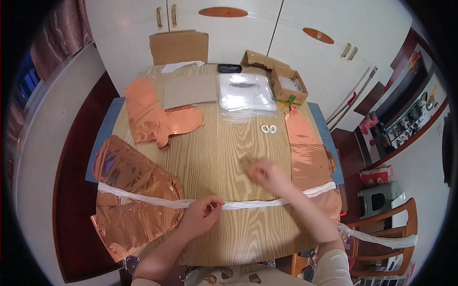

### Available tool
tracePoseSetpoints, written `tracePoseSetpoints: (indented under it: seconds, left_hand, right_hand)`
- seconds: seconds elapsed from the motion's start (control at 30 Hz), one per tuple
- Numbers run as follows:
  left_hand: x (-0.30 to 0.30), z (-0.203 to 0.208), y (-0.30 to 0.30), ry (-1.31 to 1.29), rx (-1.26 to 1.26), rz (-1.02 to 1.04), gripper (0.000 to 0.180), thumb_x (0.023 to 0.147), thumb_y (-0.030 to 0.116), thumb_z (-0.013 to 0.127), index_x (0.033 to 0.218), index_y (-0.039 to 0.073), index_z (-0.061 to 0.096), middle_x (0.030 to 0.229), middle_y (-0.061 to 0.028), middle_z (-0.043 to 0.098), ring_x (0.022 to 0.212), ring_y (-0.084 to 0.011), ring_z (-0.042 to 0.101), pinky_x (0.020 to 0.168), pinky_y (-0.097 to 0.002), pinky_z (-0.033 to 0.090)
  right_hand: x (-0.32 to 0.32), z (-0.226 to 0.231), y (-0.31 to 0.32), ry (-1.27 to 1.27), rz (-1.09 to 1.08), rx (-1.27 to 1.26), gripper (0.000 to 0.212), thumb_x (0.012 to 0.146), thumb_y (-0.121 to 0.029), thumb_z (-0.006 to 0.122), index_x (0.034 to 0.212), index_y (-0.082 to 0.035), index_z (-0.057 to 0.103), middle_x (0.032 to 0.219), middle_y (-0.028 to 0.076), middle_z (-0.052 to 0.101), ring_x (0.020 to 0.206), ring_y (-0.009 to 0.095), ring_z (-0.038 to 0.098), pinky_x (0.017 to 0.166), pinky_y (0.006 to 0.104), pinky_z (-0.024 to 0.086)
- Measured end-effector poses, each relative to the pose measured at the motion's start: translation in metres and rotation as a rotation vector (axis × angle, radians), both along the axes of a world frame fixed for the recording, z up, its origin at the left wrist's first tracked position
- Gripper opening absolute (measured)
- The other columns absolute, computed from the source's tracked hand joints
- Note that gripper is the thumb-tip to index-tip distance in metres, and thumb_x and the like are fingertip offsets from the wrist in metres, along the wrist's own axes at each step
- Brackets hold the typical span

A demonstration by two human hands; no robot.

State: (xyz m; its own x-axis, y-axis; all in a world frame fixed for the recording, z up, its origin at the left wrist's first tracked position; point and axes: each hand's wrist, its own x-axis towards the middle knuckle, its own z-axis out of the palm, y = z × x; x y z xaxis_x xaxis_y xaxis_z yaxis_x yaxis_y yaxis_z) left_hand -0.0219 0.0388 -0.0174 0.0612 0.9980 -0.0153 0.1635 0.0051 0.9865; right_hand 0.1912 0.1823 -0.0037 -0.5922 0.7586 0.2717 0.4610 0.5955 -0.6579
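A long white strip [253, 205], like bunched thin film or ribbon, stretches across the table in front of me. My left hand [202, 214] has its fingers curled on this strip near the middle. Just above it, my right hand [269, 176] is smeared by motion, so what its fingers hold, if anything, does not show. The strip lies over a flat rose-gold foil balloon [138, 167] at the left and across another rose-gold foil balloon [305, 157] at the right. A third foil balloon [145, 112] lies farther back on the left.
Toward the back of the wooden table [205, 157] are a grey board [188, 90], a stack of clear bags [245, 95], a black object [229, 68] and a cardboard box [290, 86]. Two white rings [269, 128] lie nearby. A wooden chair [381, 243] stands at the right.
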Motion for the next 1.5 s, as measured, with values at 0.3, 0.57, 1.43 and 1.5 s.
tracePoseSetpoints:
  seconds: [0.3, 0.57, 1.43, 1.5]
  left_hand:
    - [0.012, -0.002, 0.007, 0.735, 0.521, 0.016, 0.019, 0.067, 0.003, 0.063, 0.085, 0.007, 0.063, 0.078, -0.0067, 0.052, 0.072, -0.0245, 0.053, 0.064, -0.0341, 0.044]
    - [0.017, -0.004, 0.006, 0.889, 0.580, -0.038, 0.023, 0.065, 0.008, 0.064, 0.088, 0.010, 0.065, 0.074, -0.0036, 0.049, 0.072, -0.0205, 0.052, 0.064, -0.0324, 0.044]
    - [0.017, 0.000, 0.005, 0.793, 0.643, 0.061, 0.013, 0.070, 0.011, 0.065, 0.080, 0.007, 0.059, 0.066, -0.0054, 0.052, 0.062, -0.0227, 0.055, 0.054, -0.0327, 0.044]
    - [0.016, 0.001, 0.005, 0.776, 0.612, 0.080, 0.010, 0.071, 0.011, 0.065, 0.078, 0.006, 0.059, 0.065, -0.0060, 0.052, 0.061, -0.0229, 0.055, 0.053, -0.0329, 0.044]
  right_hand:
    - [-0.015, -0.007, -0.076, 0.006, 0.092, 0.099, 0.008, 0.072, -0.011, 0.065, 0.077, -0.005, 0.061, 0.073, 0.008, 0.051, 0.068, 0.025, 0.055, 0.061, 0.0339, 0.046]
    - [-0.015, -0.031, -0.074, 0.103, 0.059, 0.099, 0.010, 0.071, -0.005, 0.066, 0.079, -0.003, 0.061, 0.072, 0.008, 0.050, 0.063, 0.024, 0.053, 0.056, 0.0319, 0.045]
    - [-0.015, -0.003, -0.081, 0.246, 0.205, 0.051, 0.017, 0.070, -0.003, 0.062, 0.085, -0.007, 0.056, 0.064, 0.005, 0.052, 0.060, 0.022, 0.051, 0.058, 0.0315, 0.038]
    - [-0.014, 0.000, -0.083, 0.291, 0.234, 0.035, 0.019, 0.070, 0.001, 0.061, 0.087, -0.007, 0.056, 0.066, 0.005, 0.053, 0.060, 0.020, 0.051, 0.058, 0.0298, 0.039]
